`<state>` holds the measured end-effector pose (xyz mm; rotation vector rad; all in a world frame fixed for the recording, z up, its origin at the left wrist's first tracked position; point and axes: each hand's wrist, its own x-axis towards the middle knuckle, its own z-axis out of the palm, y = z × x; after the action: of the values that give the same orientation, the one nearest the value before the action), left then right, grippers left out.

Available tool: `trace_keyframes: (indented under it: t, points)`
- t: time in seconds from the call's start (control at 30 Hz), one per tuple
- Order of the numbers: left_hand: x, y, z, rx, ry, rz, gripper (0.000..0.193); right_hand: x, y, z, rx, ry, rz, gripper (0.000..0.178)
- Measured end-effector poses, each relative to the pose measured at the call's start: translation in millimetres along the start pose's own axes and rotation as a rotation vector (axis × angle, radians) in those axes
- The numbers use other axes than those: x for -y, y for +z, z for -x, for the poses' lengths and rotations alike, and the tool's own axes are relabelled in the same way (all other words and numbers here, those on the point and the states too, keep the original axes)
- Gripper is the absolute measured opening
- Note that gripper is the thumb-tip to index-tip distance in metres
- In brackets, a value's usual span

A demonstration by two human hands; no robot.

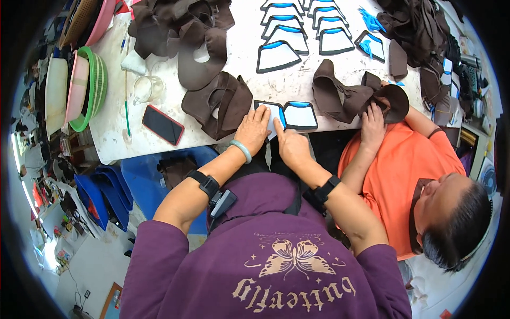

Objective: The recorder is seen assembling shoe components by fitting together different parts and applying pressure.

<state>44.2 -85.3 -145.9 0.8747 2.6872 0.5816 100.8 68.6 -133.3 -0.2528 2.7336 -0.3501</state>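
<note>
L hand point(252, 131) is lying flattish on panel point(274, 112); R hand point(292, 145) is pressing at 3 o'clock, forefinger out. Even pressure's prob. preventing slip.

A workshop: identical black-bordered panels point(278, 57) lie in rows on the table surface point(111, 133), brown cloth point(411, 26) heaped toward its right edge.

There's room to pass between the panel pair point(300, 117) and panel rows point(278, 57), brown fabric point(228, 101) flanking it.
</note>
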Motion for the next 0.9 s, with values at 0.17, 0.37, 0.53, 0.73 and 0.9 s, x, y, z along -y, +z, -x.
trace_keyframes:
  t: [0.17, 0.37, 0.53, 0.73, 0.9]
  points:
    - [3.5, -13.9, -34.5, -0.024, 0.033, -0.066, 0.051, 6.2, 20.6, -1.9, 0.168, 0.040, 0.027, 0.072]
    - [15.9, -23.6, -60.9, 0.183, -0.029, 0.013, 0.041, -9.1, 0.4, 6.7, -0.074, 0.123, -0.290, 0.056]
    - [12.2, -52.3, -65.0, 0.386, -0.065, 0.272, 0.031, -36.0, -30.1, 18.5, -0.471, 0.288, -0.638, 0.039]
    - [-6.0, -106.1, -59.5, 0.317, -0.241, 0.938, 0.042, -37.1, -67.1, 17.5, -0.079, 0.394, -1.509, 0.026]
    - [-45.3, -125.6, -39.7, 0.142, -0.478, 1.787, 0.039, -14.3, -127.0, 15.0, -0.050, 0.375, -1.767, 0.020]
